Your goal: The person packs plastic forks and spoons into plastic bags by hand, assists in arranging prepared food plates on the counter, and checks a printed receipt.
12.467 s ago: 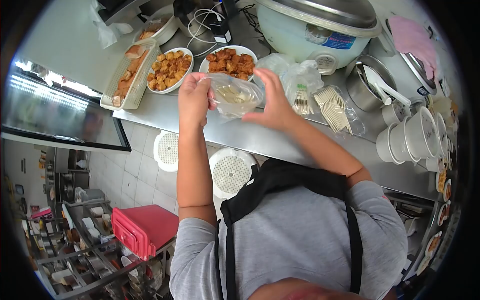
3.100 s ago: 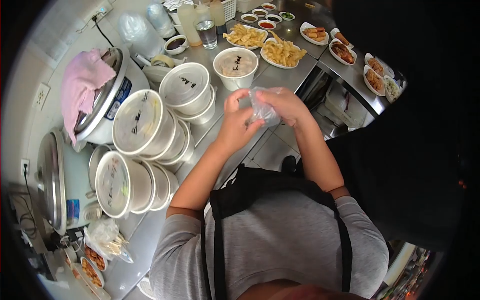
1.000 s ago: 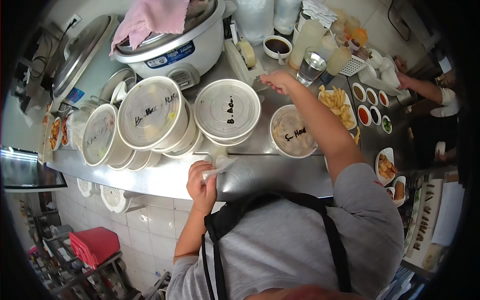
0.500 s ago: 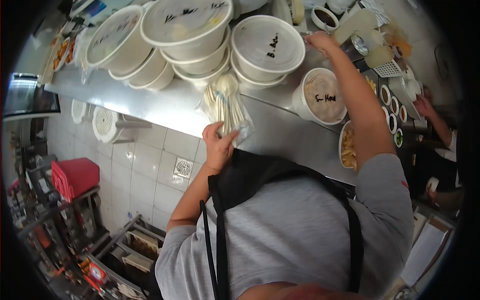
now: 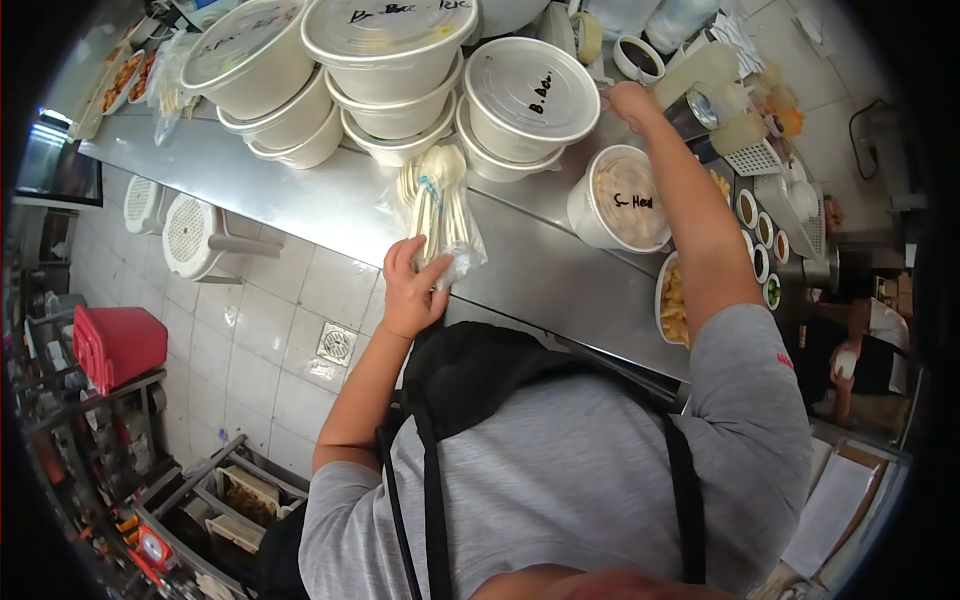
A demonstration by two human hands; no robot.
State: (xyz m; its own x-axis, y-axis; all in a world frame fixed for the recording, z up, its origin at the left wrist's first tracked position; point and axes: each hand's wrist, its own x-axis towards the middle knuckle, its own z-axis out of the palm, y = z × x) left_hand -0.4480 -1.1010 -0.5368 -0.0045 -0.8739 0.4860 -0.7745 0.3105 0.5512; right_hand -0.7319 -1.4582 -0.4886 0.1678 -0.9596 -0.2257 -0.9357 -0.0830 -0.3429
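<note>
My left hand (image 5: 412,292) is at the front edge of the steel counter, its fingers closed on the near end of a clear plastic bag of spoons (image 5: 440,205). The pale spoons lie bundled in the bag. Farther off, my right hand (image 5: 630,106) reaches past a lidded white bowl (image 5: 533,92) with black writing. Its fingers are curled together beside a small dark cup of sauce (image 5: 638,58); what they hold is too small to make out. Under my right forearm stands a lidded tub (image 5: 622,205) marked in black.
Stacked lidded bowls (image 5: 390,70) line the counter's (image 5: 560,270) back. A bowl of pale food (image 5: 671,300) and several small sauce cups (image 5: 765,228) are at the right. White stools (image 5: 190,235) and a red bin (image 5: 120,345) are at the left. A co-worker (image 5: 872,350) is at the far right.
The whole view has shifted a little, so the counter and floor appear moved left. My left hand stays at the spoon bag and my right hand at the back. The co-worker's reaching arm has drawn back.
</note>
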